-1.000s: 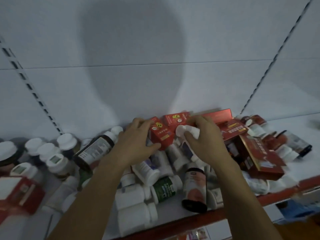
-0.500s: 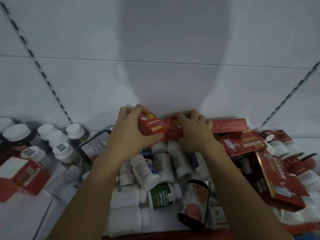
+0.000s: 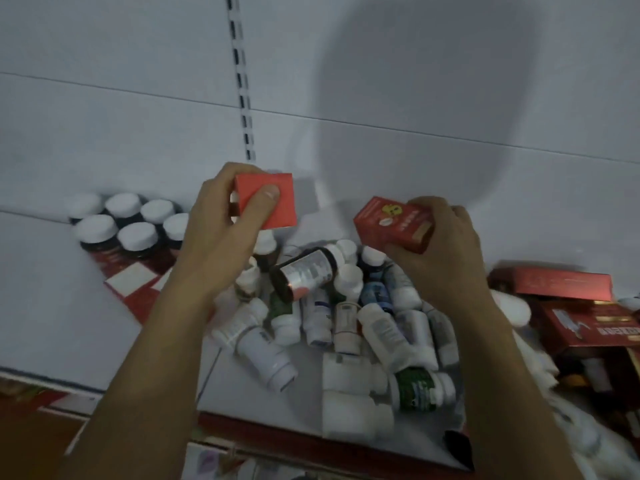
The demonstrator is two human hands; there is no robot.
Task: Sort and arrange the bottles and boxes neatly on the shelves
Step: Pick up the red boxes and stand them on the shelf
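Head camera footage gives us both bare hands raised above a white shelf (image 3: 86,306) with a red front edge. Our left hand (image 3: 221,230) pinches a small red cardboard box (image 3: 268,200), thumb pressed flat on its plain near face and fingers wrapped round the far side; the box is held clear of the shelf, in front of the white back panel (image 3: 121,133) just under the slotted upright strip (image 3: 242,81). Our right hand (image 3: 440,251) clasps a second small red box with printed yellow markings (image 3: 393,223), tilted, fingers curled over its right end and thumb beneath (the print is too blurred for us to read).

Below and between the hands lies a jumbled heap of white plastic pill bottles (image 3: 346,323), most on their sides, with a dark bottle with a silver label (image 3: 304,273) lying on top of the heap. Toward the back left, a neat cluster of dark bottles with white caps (image 3: 124,220) stands upright. Beside them a flat red and white carton (image 3: 135,285) lies on the shelf. At the right, larger red boxes with gold lettering (image 3: 585,313) appear stacked loosely, well apart from the held boxes.
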